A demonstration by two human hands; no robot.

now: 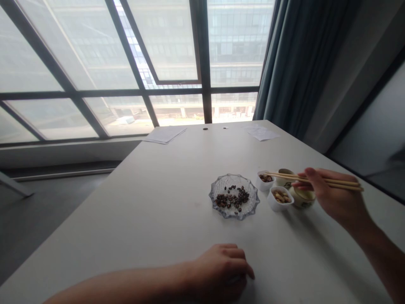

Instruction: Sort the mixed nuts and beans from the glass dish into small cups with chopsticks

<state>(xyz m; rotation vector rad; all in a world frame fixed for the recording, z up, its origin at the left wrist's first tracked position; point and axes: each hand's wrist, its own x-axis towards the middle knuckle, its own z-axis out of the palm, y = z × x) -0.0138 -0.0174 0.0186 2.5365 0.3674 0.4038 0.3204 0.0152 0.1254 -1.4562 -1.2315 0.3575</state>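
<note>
Chopsticks (335,181) gripped by the fingers of the right hand (335,196), tips above a small white dish (265,181); left hand (220,270) curled closed on the bench (142,211)

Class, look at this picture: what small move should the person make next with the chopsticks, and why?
Probably lower the chopsticks into the small white bowl of dark seeds: the right hand holds them with their tips just at that bowl's rim, while the left hand rests on the table.

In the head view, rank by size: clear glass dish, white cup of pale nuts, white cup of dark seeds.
Clear glass dish first; white cup of pale nuts and white cup of dark seeds look alike.
</note>
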